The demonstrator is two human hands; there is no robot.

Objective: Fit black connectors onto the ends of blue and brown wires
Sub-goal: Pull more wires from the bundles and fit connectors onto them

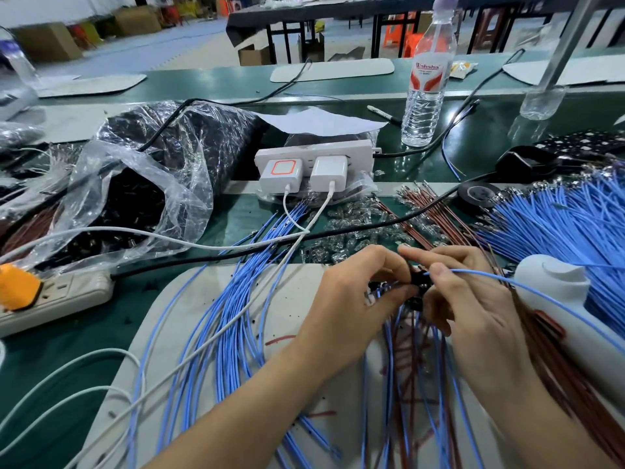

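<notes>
We feed blue wire (490,278) into connector (417,282), mid-step.
Left hand (365,289) pinches the small rigid connector; right hand (473,306) pinches the blue wire close to its tip (thin and floppy, we judge, so hold near the end).

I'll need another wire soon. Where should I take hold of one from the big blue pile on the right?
Pinch one wire of the blue pile on its sleeve just behind the metal tip, coming from the left with the right hand. The tips fan apart near the tape roll while the tails bunch together, so one probably pulls free there.
</notes>
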